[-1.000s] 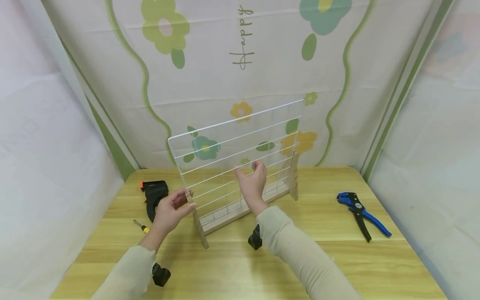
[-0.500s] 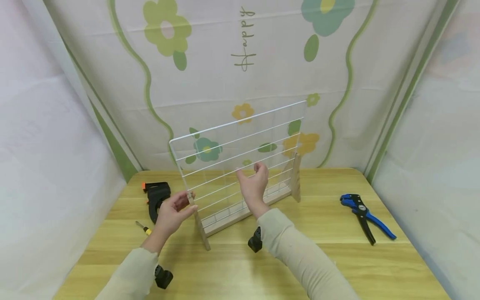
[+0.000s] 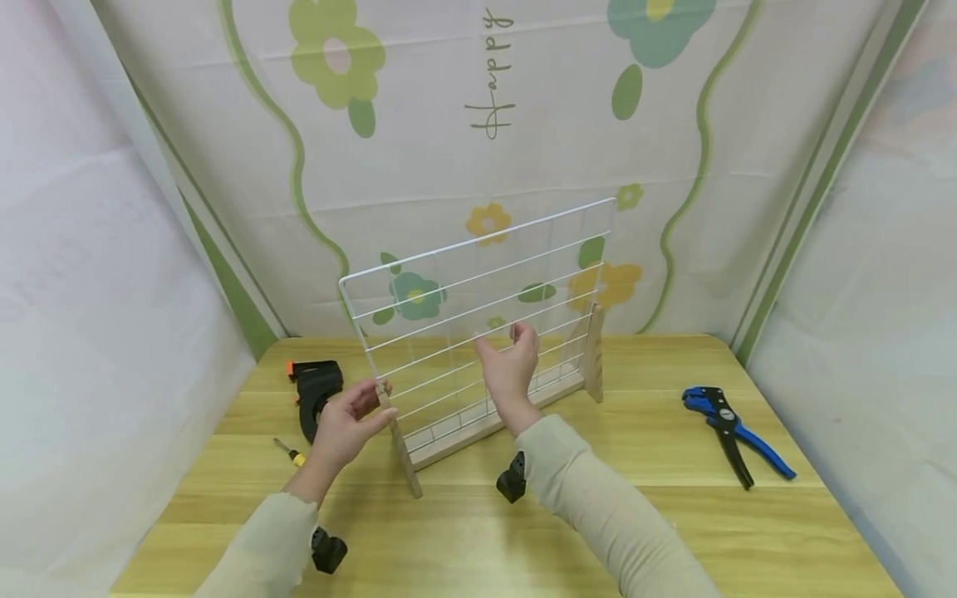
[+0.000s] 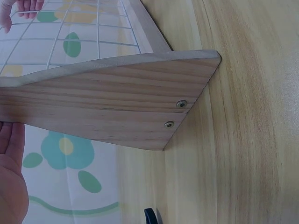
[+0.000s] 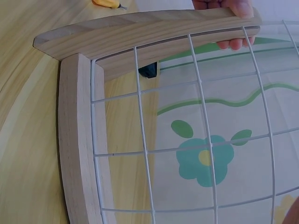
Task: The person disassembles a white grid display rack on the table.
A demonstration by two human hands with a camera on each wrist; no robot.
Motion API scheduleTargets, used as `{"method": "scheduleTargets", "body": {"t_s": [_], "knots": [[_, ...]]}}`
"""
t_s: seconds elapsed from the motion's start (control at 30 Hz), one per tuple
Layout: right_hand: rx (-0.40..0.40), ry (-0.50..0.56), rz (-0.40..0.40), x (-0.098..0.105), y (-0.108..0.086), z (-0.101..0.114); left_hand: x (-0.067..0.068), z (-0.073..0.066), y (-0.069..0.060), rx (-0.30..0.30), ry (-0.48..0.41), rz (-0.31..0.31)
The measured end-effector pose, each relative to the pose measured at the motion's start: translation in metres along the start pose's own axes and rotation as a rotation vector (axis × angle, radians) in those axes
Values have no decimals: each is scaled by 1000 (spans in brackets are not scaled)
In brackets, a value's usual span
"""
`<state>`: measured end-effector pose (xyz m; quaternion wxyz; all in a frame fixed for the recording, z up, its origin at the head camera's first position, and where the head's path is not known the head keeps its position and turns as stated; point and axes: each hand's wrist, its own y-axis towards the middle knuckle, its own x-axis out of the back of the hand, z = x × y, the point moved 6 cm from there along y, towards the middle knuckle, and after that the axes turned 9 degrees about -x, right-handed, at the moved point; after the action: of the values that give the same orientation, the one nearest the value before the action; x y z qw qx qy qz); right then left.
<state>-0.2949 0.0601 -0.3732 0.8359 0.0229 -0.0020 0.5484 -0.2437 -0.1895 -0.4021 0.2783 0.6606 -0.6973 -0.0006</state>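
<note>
A white wire grid rack (image 3: pixel 478 237) with wooden ends and a wooden base bar (image 3: pixel 456 440) stands upright on the table, its left end nearer me. My left hand (image 3: pixel 345 422) grips the upper tip of the left wooden side panel (image 4: pixel 103 95), thumb on one face and fingers on the other, as the right wrist view also shows. My right hand (image 3: pixel 511 371) is at the middle of the mesh, its fingers curled at the wires and its thumb spread to the left. Two screw heads show low on the side panel. The fingers' far side is partly hidden.
A black clamp-like tool with orange tips (image 3: pixel 317 390) lies behind my left hand, with a yellow-handled screwdriver (image 3: pixel 292 453) in front of it. Blue-and-black wire-stripping pliers (image 3: pixel 736 432) lie at the right. A patterned curtain (image 3: pixel 561 158) hangs behind the table.
The whole head view shifts slightly to the left, so things appear a little further right. Both hands keep their places on the rack, which has not visibly moved on the table.
</note>
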Motion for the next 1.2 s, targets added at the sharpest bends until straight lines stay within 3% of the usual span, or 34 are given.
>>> {"method": "scheduleTargets", "body": {"t_s": [0.1,0.33,0.43,1.2], "knots": [[-2,6,-8,0,0,1,0,0,0,-11,0,-3],[-3,10,-1,-1,0,1,1,-25,-4,-37,19,-6],[-4,11,-3,0,0,1,1,-29,-4,-37,23,-1],[-26,25,-13,2,2,1,0,-25,-4,-83,20,-7]]}}
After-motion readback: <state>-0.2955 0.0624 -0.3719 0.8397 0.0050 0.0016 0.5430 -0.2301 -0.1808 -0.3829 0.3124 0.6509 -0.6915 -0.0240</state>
